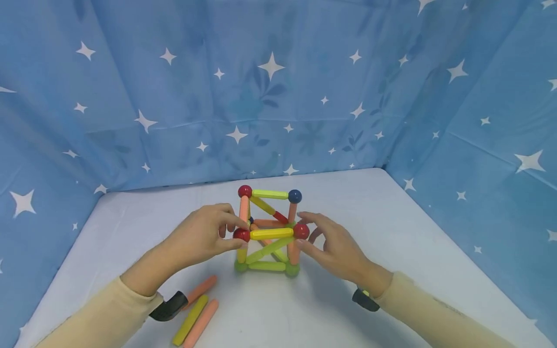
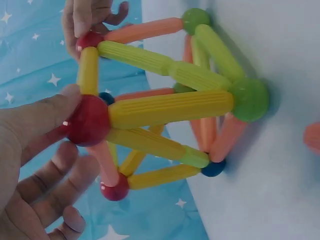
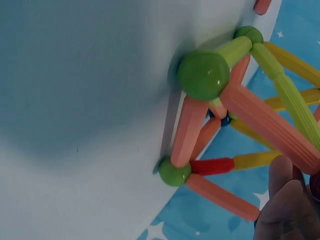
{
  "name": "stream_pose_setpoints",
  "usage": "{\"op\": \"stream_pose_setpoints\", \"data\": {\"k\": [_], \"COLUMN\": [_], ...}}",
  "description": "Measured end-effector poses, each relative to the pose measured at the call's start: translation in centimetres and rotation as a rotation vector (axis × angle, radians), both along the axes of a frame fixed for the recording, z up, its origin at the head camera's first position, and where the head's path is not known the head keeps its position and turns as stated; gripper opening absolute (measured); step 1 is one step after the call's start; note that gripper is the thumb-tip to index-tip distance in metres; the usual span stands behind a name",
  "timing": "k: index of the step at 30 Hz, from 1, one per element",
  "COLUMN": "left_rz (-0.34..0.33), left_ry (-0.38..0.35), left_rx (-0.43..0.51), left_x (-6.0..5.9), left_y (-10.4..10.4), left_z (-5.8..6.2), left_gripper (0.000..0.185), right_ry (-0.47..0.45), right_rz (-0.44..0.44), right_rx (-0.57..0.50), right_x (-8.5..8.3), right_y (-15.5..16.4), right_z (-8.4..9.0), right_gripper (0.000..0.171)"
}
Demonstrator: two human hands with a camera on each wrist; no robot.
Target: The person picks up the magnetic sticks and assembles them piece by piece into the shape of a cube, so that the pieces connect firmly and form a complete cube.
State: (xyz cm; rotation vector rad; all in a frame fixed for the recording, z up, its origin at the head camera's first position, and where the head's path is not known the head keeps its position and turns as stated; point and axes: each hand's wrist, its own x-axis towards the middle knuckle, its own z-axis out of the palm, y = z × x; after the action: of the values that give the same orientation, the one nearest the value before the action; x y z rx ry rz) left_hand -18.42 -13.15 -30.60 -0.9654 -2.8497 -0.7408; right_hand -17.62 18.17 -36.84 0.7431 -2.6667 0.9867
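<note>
A cube-shaped frame of magnetic rods and balls stands on the white table, with green balls at its front base and diagonal rods across its sides. At its near top edge a yellow rod (image 1: 271,234) joins two red balls. My left hand (image 1: 204,234) pinches the left red ball (image 2: 89,121) between thumb and index finger, its other fingers loose below in the left wrist view. With thumb and fingertips my right hand (image 1: 335,244) holds the right red ball (image 1: 301,231). Behind, a light green rod (image 1: 270,194) links another red ball (image 1: 245,191) to a dark blue ball (image 1: 295,195).
Near my left forearm lie loose rods: an orange rod (image 1: 202,289), a yellow-green rod (image 1: 190,320) and another orange rod (image 1: 201,323). The white table (image 1: 435,270) is bordered by blue star-patterned cloth (image 1: 196,106) at the back and sides.
</note>
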Motion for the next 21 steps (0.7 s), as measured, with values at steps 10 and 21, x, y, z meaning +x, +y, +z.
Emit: {"op": "stream_pose_setpoints", "data": {"k": [10,21], "left_rz": [-0.030,0.048], "left_ry": [0.028,-0.002], "left_rx": [0.090,0.129], "left_x": [-0.8,-2.2], "left_y": [-1.7,-3.0], "left_z": [-1.6,-2.1], "left_gripper": [0.031,0.033], "right_ry": [-0.122,-0.054], "right_rz": [0.028,0.016], "right_rx": [-0.085,-0.071], "right_x": [1.0,0.5], "right_y": [-1.2,-2.1], "right_z": [-0.3,0.0], "right_gripper": [0.045,0.023]}}
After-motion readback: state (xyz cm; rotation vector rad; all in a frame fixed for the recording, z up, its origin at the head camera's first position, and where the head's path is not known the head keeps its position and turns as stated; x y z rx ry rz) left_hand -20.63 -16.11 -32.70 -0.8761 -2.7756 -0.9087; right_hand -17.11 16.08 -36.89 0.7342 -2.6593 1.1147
